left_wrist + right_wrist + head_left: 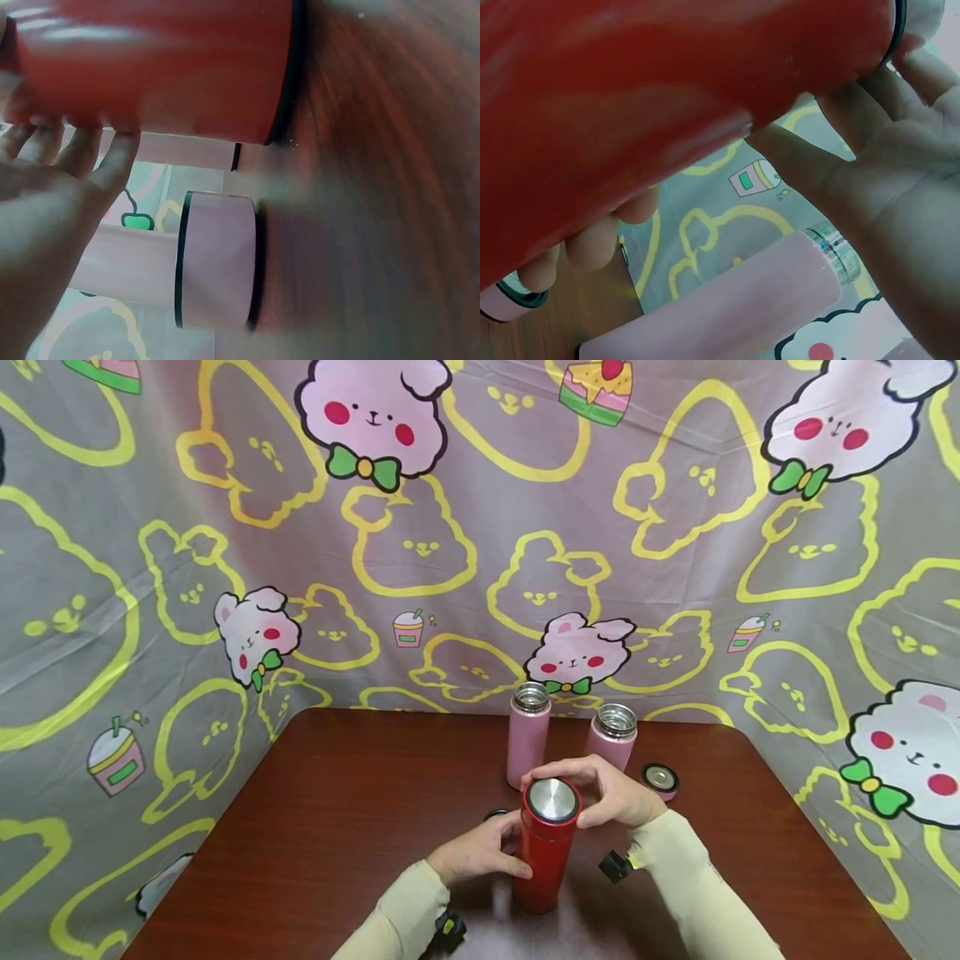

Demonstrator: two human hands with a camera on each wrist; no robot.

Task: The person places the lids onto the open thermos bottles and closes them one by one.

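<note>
A red thermos (546, 872) with a silver-topped lid (553, 800) stands near the table's front, leaning slightly in the head view. My left hand (482, 853) grips its body from the left, thumb in front and fingers behind. At the top, my right hand (617, 795) holds the lid from behind and the right, with fingers and thumb around its rim. The lid sits on the thermos. Behind stand two pink bottles, a taller one (528, 739) and another (611, 747) partly hidden by the right hand; both show bare steel mouths.
A pink lid (660, 781) lies on the brown table (360, 793) to the right. Another pink lid (219, 262) is mostly hidden behind my left hand in the head view. A patterned cloth (450, 610) hangs around the table's back and sides.
</note>
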